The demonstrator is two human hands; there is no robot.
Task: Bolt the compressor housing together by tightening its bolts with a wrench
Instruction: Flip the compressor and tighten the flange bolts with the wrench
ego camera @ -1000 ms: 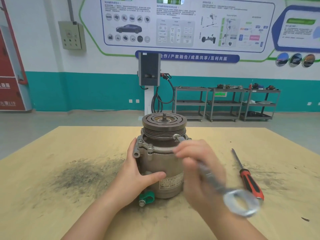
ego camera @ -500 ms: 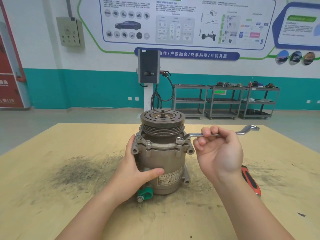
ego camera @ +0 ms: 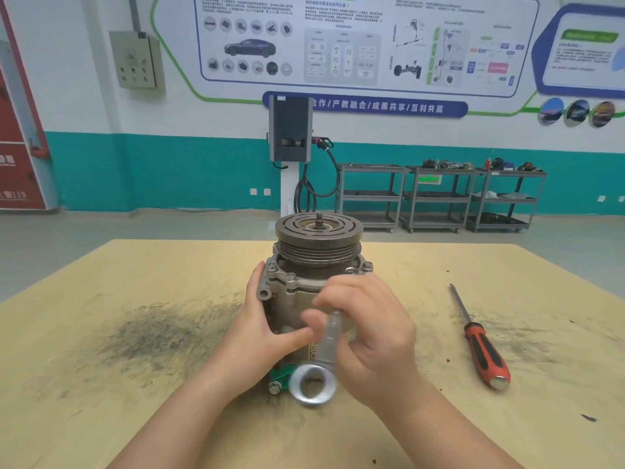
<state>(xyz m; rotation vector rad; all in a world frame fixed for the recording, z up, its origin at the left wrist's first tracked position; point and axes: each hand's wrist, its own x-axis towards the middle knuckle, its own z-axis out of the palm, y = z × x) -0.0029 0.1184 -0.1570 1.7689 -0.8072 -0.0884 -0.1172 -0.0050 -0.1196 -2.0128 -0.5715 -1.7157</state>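
Your left hand (ego camera: 260, 330) steadies the gray metal compressor (ego camera: 304, 299), standing upright mid-bench (ego camera: 135, 418). Your right hand (ego camera: 375, 336) curls tight around the shiny wrench (ego camera: 326, 353), mid-turn on a top bolt, I think; its far end is hidden. Next, reseat and pull again. Round ridged pulley (ego camera: 319, 236) on top.

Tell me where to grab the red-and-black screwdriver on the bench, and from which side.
Take the red-and-black-handled screwdriver by its thick handle, coming from above with fingers across its width. It lies flat on the tan tabletop, apart from the compressor, handle toward the near edge and thin metal shaft pointing away, so the handle is the nearer, fatter part.
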